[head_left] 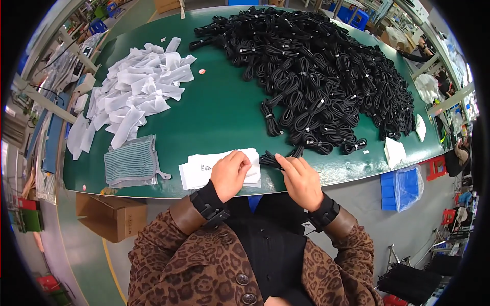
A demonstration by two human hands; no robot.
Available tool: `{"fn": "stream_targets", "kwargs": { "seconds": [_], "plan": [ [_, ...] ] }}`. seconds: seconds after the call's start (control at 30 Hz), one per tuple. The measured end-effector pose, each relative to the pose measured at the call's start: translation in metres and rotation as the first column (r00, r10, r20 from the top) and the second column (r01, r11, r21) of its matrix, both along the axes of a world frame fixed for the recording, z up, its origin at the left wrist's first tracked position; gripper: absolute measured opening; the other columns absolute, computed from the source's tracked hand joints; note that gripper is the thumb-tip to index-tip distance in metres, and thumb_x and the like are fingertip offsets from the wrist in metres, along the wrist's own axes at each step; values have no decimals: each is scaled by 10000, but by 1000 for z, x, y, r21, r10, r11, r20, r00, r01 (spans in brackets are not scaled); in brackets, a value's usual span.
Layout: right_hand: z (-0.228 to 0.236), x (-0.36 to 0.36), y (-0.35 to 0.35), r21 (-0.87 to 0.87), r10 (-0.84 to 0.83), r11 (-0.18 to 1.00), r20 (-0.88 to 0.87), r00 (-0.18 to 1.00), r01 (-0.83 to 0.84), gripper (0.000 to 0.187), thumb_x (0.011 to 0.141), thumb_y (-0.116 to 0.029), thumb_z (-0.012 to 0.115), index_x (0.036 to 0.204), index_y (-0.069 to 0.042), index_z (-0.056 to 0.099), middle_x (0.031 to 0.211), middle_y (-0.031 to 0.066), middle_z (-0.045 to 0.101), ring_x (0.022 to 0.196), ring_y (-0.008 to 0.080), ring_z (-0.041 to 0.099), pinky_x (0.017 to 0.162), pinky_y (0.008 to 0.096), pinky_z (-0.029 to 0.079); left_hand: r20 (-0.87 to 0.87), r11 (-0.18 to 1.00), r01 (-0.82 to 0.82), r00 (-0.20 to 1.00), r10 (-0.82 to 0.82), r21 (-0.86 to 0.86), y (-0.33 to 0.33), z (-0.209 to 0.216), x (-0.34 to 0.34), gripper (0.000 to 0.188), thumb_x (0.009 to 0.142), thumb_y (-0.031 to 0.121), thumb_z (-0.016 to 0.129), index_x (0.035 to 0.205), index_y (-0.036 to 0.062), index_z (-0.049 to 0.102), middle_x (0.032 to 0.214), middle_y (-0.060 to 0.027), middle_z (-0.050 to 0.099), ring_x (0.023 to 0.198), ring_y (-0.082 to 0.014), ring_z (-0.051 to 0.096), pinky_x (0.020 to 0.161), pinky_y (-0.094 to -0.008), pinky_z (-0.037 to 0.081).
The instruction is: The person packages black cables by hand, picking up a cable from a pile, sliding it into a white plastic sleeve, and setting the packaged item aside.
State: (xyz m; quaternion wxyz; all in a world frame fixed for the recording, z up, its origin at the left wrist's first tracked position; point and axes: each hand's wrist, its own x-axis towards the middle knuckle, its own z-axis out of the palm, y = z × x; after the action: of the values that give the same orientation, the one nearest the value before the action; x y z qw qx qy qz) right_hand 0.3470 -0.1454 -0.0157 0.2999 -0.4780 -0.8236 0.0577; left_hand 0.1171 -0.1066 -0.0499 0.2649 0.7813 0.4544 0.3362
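A flat stack of white printed pouches [196, 171] lies at the near edge of the green table. My left hand [230, 173] rests over its right part, thumb and fingers pinched on the top pouch. Just right of the stack, my right hand [302, 182] grips a coiled black cable [269, 160] between thumb and fingers. The cable's left end is close to the pouch's right edge. Beyond my right hand rises a large heap of coiled black cables [326, 92], each with a light-coloured plug or tie. My right palm hides part of the held coil.
A loose pile of white pouches [138, 86] covers the table's far left. Nearer lies a grey-green striped cloth pouch [131, 163] in clear plastic. White scraps [394, 152] lie at the right edge. Below the table stand a cardboard box [115, 217] and a blue bin [395, 189].
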Motion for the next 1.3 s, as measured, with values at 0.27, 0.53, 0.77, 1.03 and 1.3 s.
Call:
{"fn": "stream_targets", "kwargs": {
  "seconds": [0.27, 0.53, 0.77, 1.03, 1.3],
  "plan": [
    [-11, -7, -2, 50, 101, 992, 185, 978, -112, 666, 719, 11, 635, 1378, -57, 564, 970, 75, 575, 768, 240, 537, 663, 346, 507, 137, 987, -42, 988, 64, -155, 2, 1, -2, 102, 879, 21, 663, 928, 7, 575, 816, -113, 587, 673, -230, 593, 626, -324, 479],
    [6, -13, 2, 37, 108, 991, 378, 920, -132, 616, 740, 31, 644, 1342, -96, 606, 903, 64, 540, 795, 237, 559, 667, 356, 501, -15, 986, 115, 993, -114, 120, 3, 8, -5, 99, 846, 19, 640, 893, 33, 555, 954, -101, 579, 855, -299, 583, 749, -393, 467],
    [-18, -1, 16, -608, -68, 729, -522, 850, -315, 373, 843, -14, 672, 1212, -68, 646, 944, 97, 533, 850, 284, 610, 759, 357, 525, -207, 865, 326, 942, -264, 381, 3, 29, -4, 162, 749, -37, 676, 866, 18, 578, 1024, -92, 591, 947, -308, 547, 805, -381, 455],
    [19, -4, 14, -48, 286, 957, 27, 958, -285, 297, 846, 19, 710, 1131, -59, 692, 1053, 127, 526, 876, 207, 616, 773, 272, 507, 106, 974, 61, 991, -85, 218, 17, 54, -6, 161, 757, -6, 693, 863, 40, 580, 1044, -101, 595, 974, -313, 539, 878, -378, 447],
    [13, -22, 25, -116, 112, 960, -676, 728, -255, 382, 860, 96, 693, 1178, -19, 514, 1121, 141, 526, 955, 177, 608, 809, 294, 539, 214, 986, 130, 965, -149, 102, 20, 75, -11, 149, 800, 5, 690, 888, 44, 577, 1087, -90, 595, 1035, -302, 535, 900, -391, 449]
  ]
}}
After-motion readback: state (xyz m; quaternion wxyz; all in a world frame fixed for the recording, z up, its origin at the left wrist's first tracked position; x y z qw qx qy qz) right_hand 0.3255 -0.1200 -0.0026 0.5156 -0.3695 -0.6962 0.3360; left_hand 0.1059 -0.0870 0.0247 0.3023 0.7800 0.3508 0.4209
